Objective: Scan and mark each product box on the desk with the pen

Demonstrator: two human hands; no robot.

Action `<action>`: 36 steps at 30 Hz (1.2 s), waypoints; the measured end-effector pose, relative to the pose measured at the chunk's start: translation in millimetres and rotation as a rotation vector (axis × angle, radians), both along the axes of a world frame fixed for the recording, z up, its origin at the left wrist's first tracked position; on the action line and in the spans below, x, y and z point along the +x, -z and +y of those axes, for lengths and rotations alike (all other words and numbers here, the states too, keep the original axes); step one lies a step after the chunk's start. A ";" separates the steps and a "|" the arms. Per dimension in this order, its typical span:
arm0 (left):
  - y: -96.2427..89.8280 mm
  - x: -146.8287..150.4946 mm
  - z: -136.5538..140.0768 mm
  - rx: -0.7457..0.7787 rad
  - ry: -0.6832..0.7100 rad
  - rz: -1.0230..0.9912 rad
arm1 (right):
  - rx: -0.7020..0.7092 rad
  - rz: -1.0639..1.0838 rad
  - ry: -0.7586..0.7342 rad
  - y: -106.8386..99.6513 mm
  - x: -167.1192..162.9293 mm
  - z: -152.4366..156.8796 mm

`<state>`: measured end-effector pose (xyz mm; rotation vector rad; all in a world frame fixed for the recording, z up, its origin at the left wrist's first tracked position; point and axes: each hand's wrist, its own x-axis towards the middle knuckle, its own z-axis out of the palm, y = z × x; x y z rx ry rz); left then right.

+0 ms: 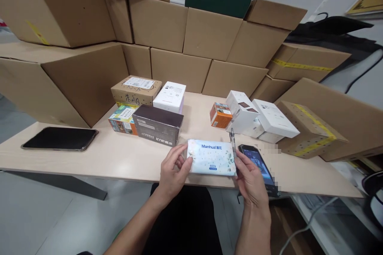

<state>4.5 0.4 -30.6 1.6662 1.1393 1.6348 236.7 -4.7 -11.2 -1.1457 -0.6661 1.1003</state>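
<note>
A pale blue and white pack of tissues (211, 158) marked "Manhua" is held flat, face up, over the table's front edge. My left hand (176, 165) grips its left end, thumb on top. At the right end my right hand (249, 175) has its fingers closed on the pack's edge. A pen (233, 141) stands out between the right fingers and the pack, tip end hidden. Just right of that hand lies a dark handheld device (259, 163) with a lit screen. Behind the pack sits a dark brown box (158, 125).
A black phone (60, 138) lies at the left on the table (125, 161). Small boxes stand beyond: a kraft one (136, 89), a white one (169, 96), an orange one (220, 114) and several at the right. Large cartons (181, 69) wall in the back and sides.
</note>
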 end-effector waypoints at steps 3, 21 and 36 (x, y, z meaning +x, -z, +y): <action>-3.9 0.0 -0.1 -0.023 0.026 0.028 | -0.008 0.152 0.042 -2.2 0.2 0.8; -4.4 2.0 -2.9 0.106 0.121 0.218 | 0.343 -0.583 -0.163 -55.6 -60.3 25.1; -5.5 3.3 -3.1 0.073 0.123 0.204 | 0.381 -1.022 -0.211 -50.5 -68.6 30.7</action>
